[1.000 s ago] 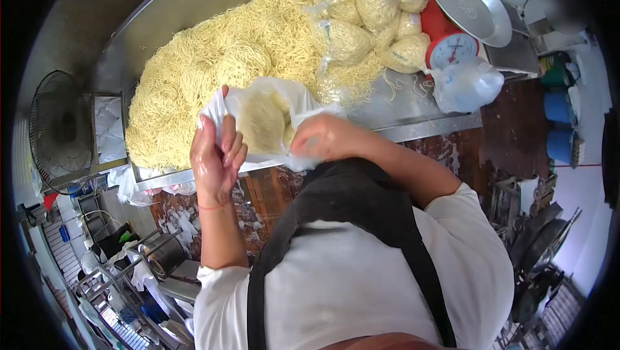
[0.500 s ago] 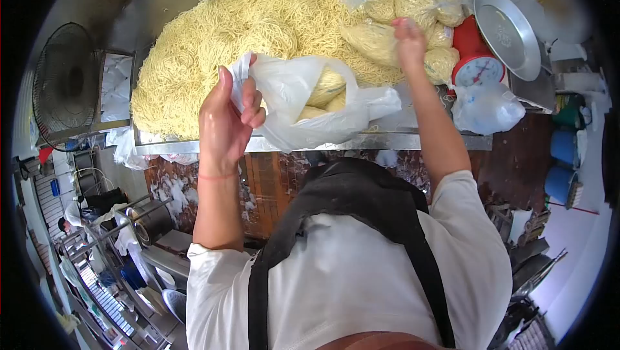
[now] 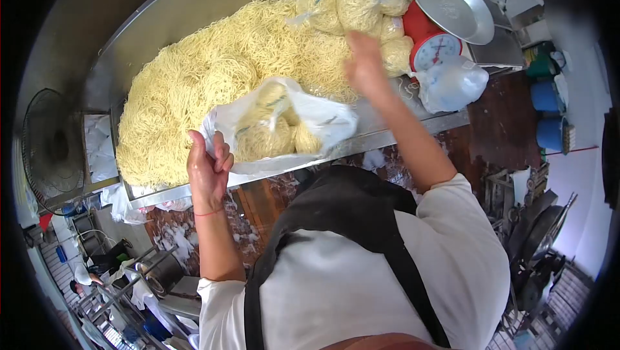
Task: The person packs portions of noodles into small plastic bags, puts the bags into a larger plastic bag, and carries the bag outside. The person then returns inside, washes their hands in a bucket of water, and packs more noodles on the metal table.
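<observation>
My left hand (image 3: pixel 210 166) is closed on the left edge of a white plastic bag (image 3: pixel 326 117). Inside that open bag lie several small clear bags of noodles (image 3: pixel 265 137). My right hand (image 3: pixel 365 59) is blurred, above the noodles and beside the filled noodle bags (image 3: pixel 356 6) at the back right; whether its fingers hold anything is not clear. A large heap of loose yellow noodles (image 3: pixel 187 85) spreads over the metal table (image 3: pixel 381 138), behind and left of the white bag.
Right of the filled bags stands a red scale (image 3: pixel 436 51) with a round metal tray (image 3: pixel 452 5). A bluish clear plastic bag (image 3: pixel 452 85) sits at the table's right front. A fan (image 3: pixel 55 149) is at the left, and blue bins (image 3: pixel 549 133) stand far right.
Half a second ago my right hand was at a noodle bag near the pile; that bag is gone from there. The white bag now gapes wider, showing more small bags.
</observation>
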`<action>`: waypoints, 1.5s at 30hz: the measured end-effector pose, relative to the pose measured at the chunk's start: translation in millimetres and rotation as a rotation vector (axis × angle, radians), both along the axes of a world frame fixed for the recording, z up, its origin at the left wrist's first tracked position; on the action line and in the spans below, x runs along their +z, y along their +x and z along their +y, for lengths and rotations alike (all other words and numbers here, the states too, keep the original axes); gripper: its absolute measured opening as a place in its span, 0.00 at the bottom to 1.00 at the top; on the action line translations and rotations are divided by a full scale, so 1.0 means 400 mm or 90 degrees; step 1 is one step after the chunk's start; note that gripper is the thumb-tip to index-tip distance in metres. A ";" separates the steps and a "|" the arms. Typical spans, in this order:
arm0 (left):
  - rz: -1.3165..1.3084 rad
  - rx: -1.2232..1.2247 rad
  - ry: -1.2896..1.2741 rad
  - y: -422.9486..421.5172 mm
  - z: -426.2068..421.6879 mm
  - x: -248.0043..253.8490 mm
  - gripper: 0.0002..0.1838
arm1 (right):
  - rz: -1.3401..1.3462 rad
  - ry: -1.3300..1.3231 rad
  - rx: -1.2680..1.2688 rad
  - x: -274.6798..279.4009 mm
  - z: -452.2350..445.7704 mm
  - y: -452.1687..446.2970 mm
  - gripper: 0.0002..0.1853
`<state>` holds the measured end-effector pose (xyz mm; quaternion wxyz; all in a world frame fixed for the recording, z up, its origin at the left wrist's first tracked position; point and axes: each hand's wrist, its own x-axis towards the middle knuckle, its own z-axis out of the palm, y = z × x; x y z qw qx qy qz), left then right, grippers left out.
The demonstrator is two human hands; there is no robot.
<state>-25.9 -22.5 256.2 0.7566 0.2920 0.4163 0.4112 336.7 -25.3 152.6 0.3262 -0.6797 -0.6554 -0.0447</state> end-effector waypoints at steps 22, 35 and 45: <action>-0.082 -0.082 0.006 0.109 0.005 0.016 0.24 | 0.402 -0.009 0.049 0.198 -0.191 -0.054 0.16; -0.085 0.033 -0.011 0.008 -0.033 -0.029 0.19 | -0.282 0.144 -0.254 -0.003 0.226 0.135 0.33; -0.094 0.020 0.012 0.072 0.069 0.015 0.15 | 0.307 -0.077 -0.039 0.060 0.105 0.236 0.24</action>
